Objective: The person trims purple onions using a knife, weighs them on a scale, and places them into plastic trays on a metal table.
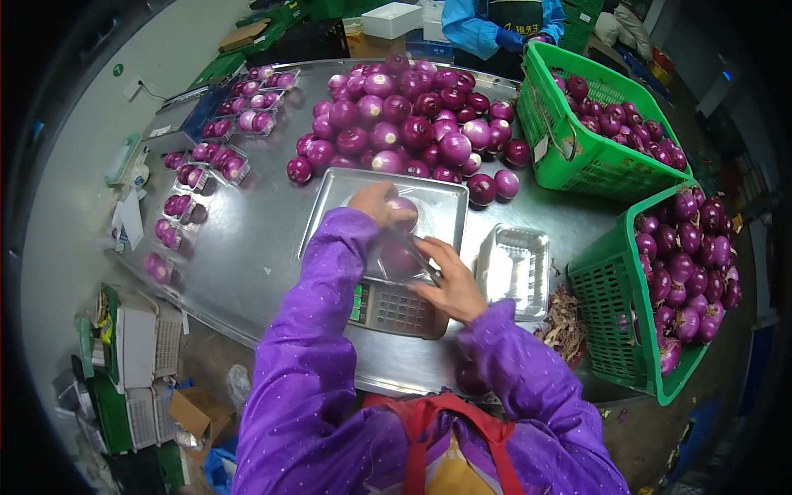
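My left hand is closed on a red onion above the steel pan of a weighing scale. Just right of it, my right hand grips something thin and dark; motion blur hides what it is. A second onion shows blurred between the hands, seemingly in clear plastic. A clear tray lies right of the scale, beside dry peelings. A large pile of onions lies behind the pan.
Small packed onion trays line the steel table's left side. Two green crates full of onions flank the right. A co-worker in blue sleeves stands across the table. Stacked crates and a cardboard box are at lower left.
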